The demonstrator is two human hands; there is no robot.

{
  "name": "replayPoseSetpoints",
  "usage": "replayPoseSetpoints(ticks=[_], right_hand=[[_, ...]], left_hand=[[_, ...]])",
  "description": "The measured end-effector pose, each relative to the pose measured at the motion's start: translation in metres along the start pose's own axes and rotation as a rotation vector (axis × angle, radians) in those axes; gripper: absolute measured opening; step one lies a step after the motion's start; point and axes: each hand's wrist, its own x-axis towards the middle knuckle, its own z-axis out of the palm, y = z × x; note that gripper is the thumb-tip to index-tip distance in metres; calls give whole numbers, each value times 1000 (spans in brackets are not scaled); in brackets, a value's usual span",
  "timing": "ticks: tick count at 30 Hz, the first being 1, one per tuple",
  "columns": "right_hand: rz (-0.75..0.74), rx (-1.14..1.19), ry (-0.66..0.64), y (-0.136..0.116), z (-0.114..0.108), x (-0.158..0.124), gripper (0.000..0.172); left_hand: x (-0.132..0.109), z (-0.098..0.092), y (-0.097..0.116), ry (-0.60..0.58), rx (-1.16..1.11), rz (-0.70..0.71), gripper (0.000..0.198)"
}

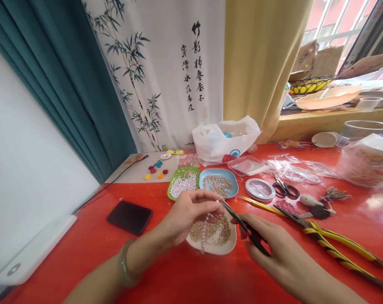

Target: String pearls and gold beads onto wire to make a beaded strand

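Note:
My left hand (196, 211) pinches the end of a beaded strand (203, 236), whose clear and pale beads hang down from the fingers. In my right hand (267, 236) is a pair of small black pliers (247, 230) with a red spot near the pivot. Their tips meet the strand's end at my left fingertips; what lies between the jaws is too small to make out. Below both hands sits a white dish (225, 250) of gold beads (207, 230). Behind it stand a green dish (170, 192) of white beads (183, 184) and a blue dish (234, 188) of gold beads.
A phone (129, 217) lies to the left. At right are a spool (260, 189), scissors (285, 188), yellow tweezers (264, 205), large yellow-black pliers (334, 242) and keys (318, 211). A white plastic bag (223, 141) and clear packets (293, 169) stand at the back.

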Motion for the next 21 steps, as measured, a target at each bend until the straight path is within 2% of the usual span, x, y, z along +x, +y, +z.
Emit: replayPoseSetpoints(ticks=[8,21], right_hand=[[-12,-86,26,4,0,-2,32],[3,-69,36,-3,-4,0,26]], left_hand=[[0,0,-2,19,-8,-8,20],[-1,6,-6,72,169,105,19]])
